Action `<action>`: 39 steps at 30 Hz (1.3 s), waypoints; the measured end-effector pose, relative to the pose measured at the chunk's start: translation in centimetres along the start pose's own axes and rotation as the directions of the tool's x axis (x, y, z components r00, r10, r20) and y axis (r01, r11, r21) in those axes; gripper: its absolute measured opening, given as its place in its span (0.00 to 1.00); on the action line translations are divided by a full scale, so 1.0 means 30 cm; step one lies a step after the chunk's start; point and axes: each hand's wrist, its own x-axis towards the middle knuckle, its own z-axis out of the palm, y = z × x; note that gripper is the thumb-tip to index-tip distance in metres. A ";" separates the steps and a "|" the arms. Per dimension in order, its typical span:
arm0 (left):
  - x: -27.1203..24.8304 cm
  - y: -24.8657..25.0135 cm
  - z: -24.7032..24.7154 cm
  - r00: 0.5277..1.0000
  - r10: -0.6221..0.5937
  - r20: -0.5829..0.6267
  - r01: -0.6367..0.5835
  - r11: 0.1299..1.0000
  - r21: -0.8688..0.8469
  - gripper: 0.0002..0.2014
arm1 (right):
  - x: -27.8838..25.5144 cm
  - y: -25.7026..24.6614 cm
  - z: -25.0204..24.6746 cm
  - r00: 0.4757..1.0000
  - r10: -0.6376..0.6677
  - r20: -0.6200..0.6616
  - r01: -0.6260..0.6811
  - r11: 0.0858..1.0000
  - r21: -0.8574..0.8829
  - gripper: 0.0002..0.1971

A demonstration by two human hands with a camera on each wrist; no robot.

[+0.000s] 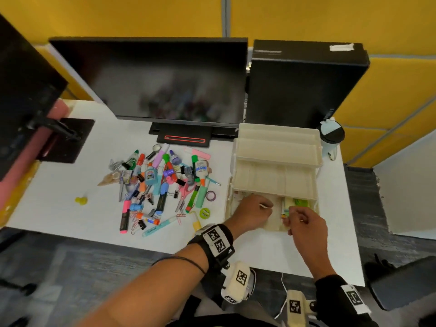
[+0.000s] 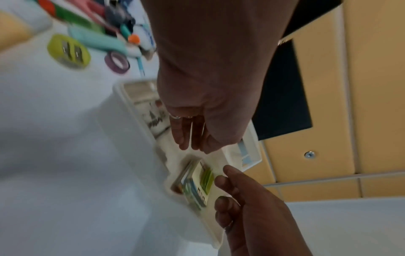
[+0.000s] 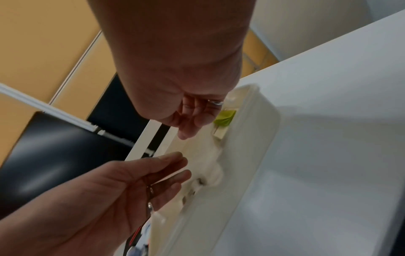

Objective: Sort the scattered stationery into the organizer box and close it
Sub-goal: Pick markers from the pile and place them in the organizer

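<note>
The left hand (image 1: 251, 212) reaches into the bottom compartment of the organizer box (image 1: 276, 178), at the lower middle of the head view. Its fingers (image 2: 183, 133) point down, straight and relaxed, holding nothing that can be seen; the left wrist view shows them just above the pale floor of the compartment. The right hand (image 1: 306, 226) sits just right of it, over the near right corner of the box. Its fingers (image 1: 292, 214) are loosely curled, close to a pack of sticky notes (image 1: 286, 207) standing on edge in the right part of the bottom compartment; whether they pinch the pack or only hover beside it cannot be told, as the wrist views are blurred. A green item (image 1: 300, 202) lies behind the pack.

The box stands open at the right of the white worktop (image 1: 59, 192), its upper trays stepped back towards the top of the frame. Left of it, in the middle of the head view, lies the scattered stationery (image 1: 160, 187): markers, glue bottles, binder clips, pink scissors (image 1: 185, 193), a purple tape roll (image 1: 210, 195) and a lime-green sharpener (image 1: 204, 213). Behind the pile is a dark monitor (image 1: 151, 79), and a lidded cup (image 1: 331, 138) stands at the far right.
</note>
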 end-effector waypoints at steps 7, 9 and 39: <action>-0.175 -0.166 -0.333 0.991 0.131 -0.008 -0.127 0.976 0.176 0.10 | -0.076 -0.158 0.276 0.948 -0.212 0.238 0.225 0.974 -0.028 0.06; -0.219 -0.241 -0.427 0.990 0.134 -0.038 -0.124 0.973 0.195 0.09 | -0.110 -0.187 0.375 0.924 -0.237 0.300 0.263 0.963 -0.051 0.08; -0.532 -0.985 -1.098 0.958 -0.120 -0.261 0.127 0.992 0.008 0.09 | -0.042 -0.485 1.185 0.913 -0.102 0.394 0.306 0.810 -0.500 0.06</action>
